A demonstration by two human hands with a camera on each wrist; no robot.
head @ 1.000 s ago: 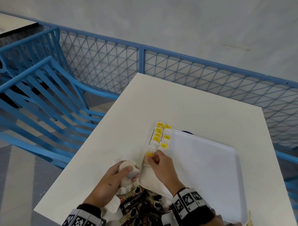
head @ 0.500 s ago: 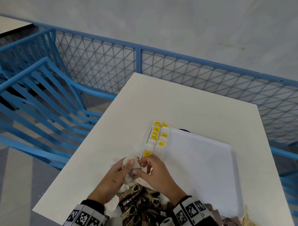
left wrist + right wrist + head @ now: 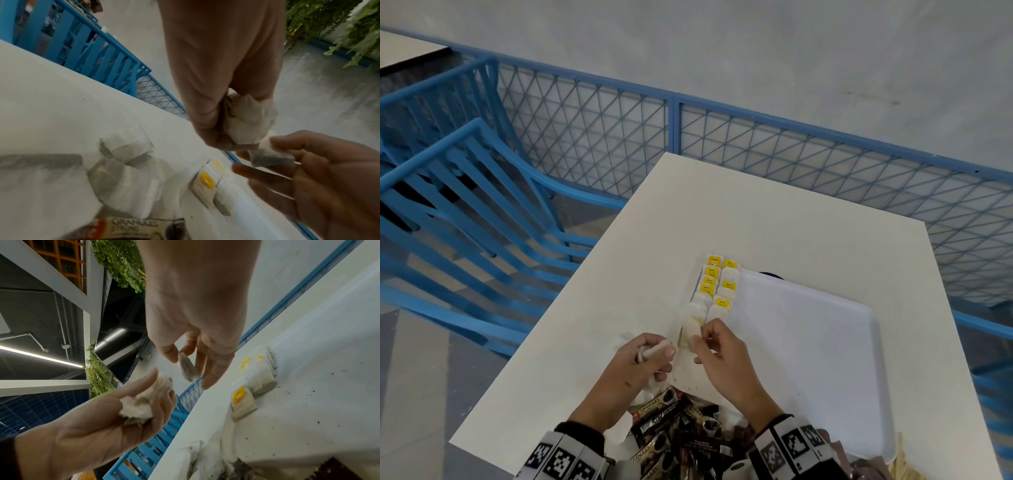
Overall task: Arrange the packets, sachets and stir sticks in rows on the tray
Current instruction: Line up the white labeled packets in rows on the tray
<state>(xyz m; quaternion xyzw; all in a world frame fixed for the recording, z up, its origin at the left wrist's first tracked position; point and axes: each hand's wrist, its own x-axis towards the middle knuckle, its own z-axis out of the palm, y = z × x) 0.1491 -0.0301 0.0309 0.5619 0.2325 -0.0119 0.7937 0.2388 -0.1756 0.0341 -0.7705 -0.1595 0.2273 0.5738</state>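
Tea bags with yellow tags (image 3: 714, 284) lie in two rows along the left edge of the white tray (image 3: 808, 342). My right hand (image 3: 700, 339) pinches one tea bag (image 3: 692, 330) just above the near end of the left row; the right wrist view shows this bag (image 3: 187, 368) hanging between thumb and fingers. My left hand (image 3: 657, 351) is curled round a small bunch of tea bags (image 3: 246, 116), just left of the tray's edge. Dark coffee sachets (image 3: 674, 431) lie piled at the near edge between my wrists.
Loose tea bags (image 3: 127, 146) lie on the white table (image 3: 774, 222) under my left hand. Pale stir sticks (image 3: 904, 462) show at the tray's near right corner. A blue chair (image 3: 482, 205) stands left of the table and a blue mesh railing (image 3: 756, 147) behind it.
My right hand left the near end of the left row, reached to my left hand, took one tea bag from the bunch and has brought it back to the rows.
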